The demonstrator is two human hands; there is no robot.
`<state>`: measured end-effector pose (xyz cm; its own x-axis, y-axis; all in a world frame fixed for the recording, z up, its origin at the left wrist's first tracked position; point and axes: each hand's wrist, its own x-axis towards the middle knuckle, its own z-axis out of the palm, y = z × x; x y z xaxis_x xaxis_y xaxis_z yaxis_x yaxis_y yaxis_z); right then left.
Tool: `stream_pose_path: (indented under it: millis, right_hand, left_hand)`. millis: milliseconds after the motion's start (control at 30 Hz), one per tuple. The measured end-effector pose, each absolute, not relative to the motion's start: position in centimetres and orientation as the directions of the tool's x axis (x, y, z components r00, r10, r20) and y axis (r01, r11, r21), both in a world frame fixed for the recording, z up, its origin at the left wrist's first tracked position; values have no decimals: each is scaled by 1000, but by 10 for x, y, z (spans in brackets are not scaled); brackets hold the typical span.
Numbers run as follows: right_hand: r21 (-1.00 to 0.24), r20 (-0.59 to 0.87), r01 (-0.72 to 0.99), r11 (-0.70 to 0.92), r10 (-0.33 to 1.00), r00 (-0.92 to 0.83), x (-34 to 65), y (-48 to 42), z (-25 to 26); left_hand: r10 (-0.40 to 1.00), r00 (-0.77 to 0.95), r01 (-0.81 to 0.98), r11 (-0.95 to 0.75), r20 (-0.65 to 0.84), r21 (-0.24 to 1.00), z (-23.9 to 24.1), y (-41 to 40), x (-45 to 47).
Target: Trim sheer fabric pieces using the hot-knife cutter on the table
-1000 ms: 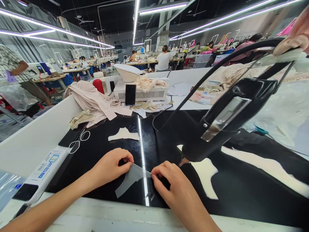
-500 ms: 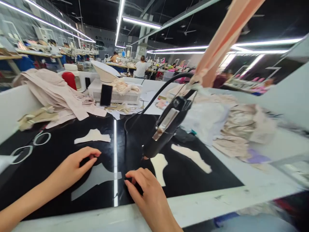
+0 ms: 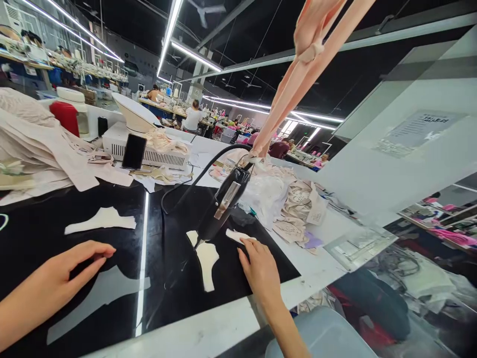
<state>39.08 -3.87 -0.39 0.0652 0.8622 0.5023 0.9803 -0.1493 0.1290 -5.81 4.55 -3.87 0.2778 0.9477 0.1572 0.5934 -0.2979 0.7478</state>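
Note:
My left hand (image 3: 70, 271) is above the black mat, its thumb and fingertips drawn together with nothing visible in them. Just beneath it lies a grey translucent template (image 3: 102, 293). My right hand (image 3: 263, 271) reaches over the near end of a cream fabric piece (image 3: 235, 234), fingers extended and thumb apart; whether the fingertips press on it I cannot tell. Between my hands, another cream piece (image 3: 207, 261) lies under the tip of a black handheld tool (image 3: 219, 211), which hangs tilted from a peach fabric strip (image 3: 278, 112). A third cream piece (image 3: 100, 220) rests beyond my left hand.
The black mat (image 3: 179, 293) covers much of the white table. Pale fabric heaps (image 3: 48, 144) lie at the left, with a phone (image 3: 134, 151) against a white box (image 3: 167, 158). More bundled fabric (image 3: 298, 204) sits at right. A black cable (image 3: 201, 174) runs to the tool.
My right hand has moved right, from beside the template to the right-hand cream piece. The view has swung right. My left hand keeps its pose near the template.

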Motion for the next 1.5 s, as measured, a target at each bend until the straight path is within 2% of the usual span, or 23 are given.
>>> stream_pose_path:
  millis: [267, 533, 867, 1267, 1500]
  right_hand:
    - [291, 385, 937, -194, 920, 71, 395, -16, -5]
    - [283, 342, 933, -224, 932, 121, 394, -13, -4]
    - [77, 376, 963, -257, 902, 210, 410, -8, -8]
    - [-139, 380, 966, -216, 890, 254, 410, -8, -8]
    - [-366, 380, 901, -231, 847, 372, 407, -6, -3]
  left_hand:
    - [941, 297, 615, -319, 164, 721, -24, 45, -52]
    - [937, 293, 620, -337, 189, 709, -29, 46, -55]
    - [932, 328, 614, -334, 153, 715, -18, 43, -52]
    - [957, 235, 559, -278, 172, 781, -19, 35, -47]
    - [941, 289, 592, -320, 176, 740, -19, 41, -51]
